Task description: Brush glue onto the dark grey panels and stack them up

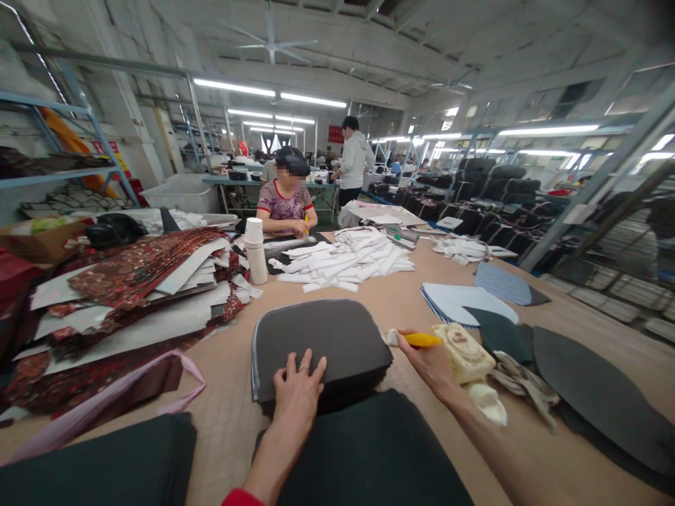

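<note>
My left hand [301,385] lies on a stack of dark grey rounded panels [327,334], fingers spread, a ring on one finger. In my right hand [429,362] is a yellow-handled brush [422,340], its pale tip close to the stack's right edge; I cannot tell whether it touches. Just beyond that hand sits a cream block-like container [464,351], stained on top. A small white cup-like piece [488,404] is beside my right forearm. Below the stack, dark green panels [380,450] are partly covered by my left forearm.
Patterned red fabric pieces [142,270] are piled at left, with a pink strip [131,386] in front. A white bottle [256,253] stands near white strips [348,256]. Striped panels [464,302] and dark oval panels [595,386] lie right. Across the table sits a person [285,200].
</note>
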The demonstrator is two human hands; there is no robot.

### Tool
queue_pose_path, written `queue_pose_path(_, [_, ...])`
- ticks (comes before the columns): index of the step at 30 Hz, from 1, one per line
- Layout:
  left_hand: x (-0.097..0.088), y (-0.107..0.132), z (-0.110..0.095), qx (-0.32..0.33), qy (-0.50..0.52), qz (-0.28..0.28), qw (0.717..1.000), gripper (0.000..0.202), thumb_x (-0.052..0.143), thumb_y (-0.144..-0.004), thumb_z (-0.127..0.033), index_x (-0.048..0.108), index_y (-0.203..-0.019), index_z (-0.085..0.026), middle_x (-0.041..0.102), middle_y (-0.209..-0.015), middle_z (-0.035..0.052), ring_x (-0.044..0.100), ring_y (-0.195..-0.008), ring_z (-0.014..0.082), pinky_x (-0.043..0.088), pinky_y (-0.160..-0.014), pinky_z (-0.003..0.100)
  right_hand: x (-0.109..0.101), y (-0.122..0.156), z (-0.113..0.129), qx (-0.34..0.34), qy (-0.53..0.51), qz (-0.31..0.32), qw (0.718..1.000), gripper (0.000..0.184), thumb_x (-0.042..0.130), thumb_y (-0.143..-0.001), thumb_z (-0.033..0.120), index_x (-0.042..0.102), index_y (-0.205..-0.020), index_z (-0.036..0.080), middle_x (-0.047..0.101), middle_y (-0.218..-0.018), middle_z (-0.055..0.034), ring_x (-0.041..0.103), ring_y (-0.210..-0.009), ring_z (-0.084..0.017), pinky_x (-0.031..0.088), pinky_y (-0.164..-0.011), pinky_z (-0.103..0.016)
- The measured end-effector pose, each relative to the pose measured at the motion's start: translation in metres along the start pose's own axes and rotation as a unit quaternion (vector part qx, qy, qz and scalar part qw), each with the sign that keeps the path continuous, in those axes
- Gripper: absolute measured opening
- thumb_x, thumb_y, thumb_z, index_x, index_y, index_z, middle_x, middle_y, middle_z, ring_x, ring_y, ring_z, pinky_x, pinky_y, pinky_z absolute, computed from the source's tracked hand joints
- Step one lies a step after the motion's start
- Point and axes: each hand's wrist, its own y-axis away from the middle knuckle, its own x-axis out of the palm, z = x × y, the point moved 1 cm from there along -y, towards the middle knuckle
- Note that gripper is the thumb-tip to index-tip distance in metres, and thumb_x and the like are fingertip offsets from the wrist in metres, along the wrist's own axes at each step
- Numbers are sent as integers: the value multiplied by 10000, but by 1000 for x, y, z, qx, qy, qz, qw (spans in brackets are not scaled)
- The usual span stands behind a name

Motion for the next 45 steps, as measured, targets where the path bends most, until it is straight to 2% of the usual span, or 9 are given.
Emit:
queue_pose_path(7, [-11,-2,-1,4,50,30,998,435,479,-828,-206,526,-1245,-318,423,-1407,76,331,-1274,376,334,-936,534,-33,65,2,-63,-29,-15,998,302,510,-792,487,660,-910,253,688,-958,-68,640,-894,-251,490,-829,-365])
queue_pose_path(12, [-33,-8,49,-14,312,-48,949,440,335,-866,-212,481,-1281,-194,531,-1281,109,462,-1182,237,336,-1010,442,-44,65,31,-20,-40,-36,998,401,539,-732,578,671,-936,259,670,-782,-49,629,-793,-250,473,-836,-402])
queue_pose_path(17, [-30,2,106,-37,378,-48,924,538,283,-789,-84,418,-1308,-128,661,-1013,74,593,-950,147,434,-928,328,4,64,89,34,-211,139,967,466,603,-686,594,682,-913,195,593,-588,-12,535,-503,-148,467,-515,-282])
queue_pose_path(24, [-13,13,115,-15,437,-31,899,511,336,-808,-120,402,-1313,-82,667,-1021,95,606,-948,151,444,-917,304,97,87,152,5,-317,328,890,404,653,-690,521,671,-879,165,583,-598,6,468,-464,-90,397,-450,-224])
queue_pose_path(27, [-11,13,116,-19,435,-31,900,512,343,-797,-116,420,-1302,-81,668,-1019,95,603,-948,159,436,-930,318,103,87,153,-8,-305,340,890,341,675,-680,474,666,-834,170,617,-658,-5,519,-536,-112,433,-516,-235])
queue_pose_path(32, [-2,9,117,-29,424,-34,904,544,326,-755,-72,444,-1285,-91,673,-978,79,602,-911,158,443,-921,333,86,83,150,-30,-275,294,915,270,632,-735,444,662,-787,181,640,-709,-17,583,-662,-150,463,-637,-252])
queue_pose_path(38, [3,7,118,-26,412,-44,910,528,321,-775,-93,434,-1290,-72,664,-1014,105,602,-920,162,445,-922,341,100,82,159,-60,-270,358,892,255,609,-737,408,662,-818,172,625,-707,-10,569,-655,-143,456,-629,-248])
queue_pose_path(41, [7,6,119,-29,406,-49,912,543,319,-763,-77,439,-1291,-117,672,-1007,81,603,-923,154,450,-919,339,87,70,135,-78,-220,349,908,257,597,-743,410,659,-793,166,639,-724,-19,581,-682,-156,459,-646,-256])
queue_pose_path(45, [12,3,120,-30,391,-50,919,586,321,-724,-44,434,-1293,-124,675,-999,75,603,-928,153,451,-920,337,34,40,66,-60,-137,306,940,325,575,-745,484,657,-812,177,656,-738,-37,601,-699,-184,471,-648,-278])
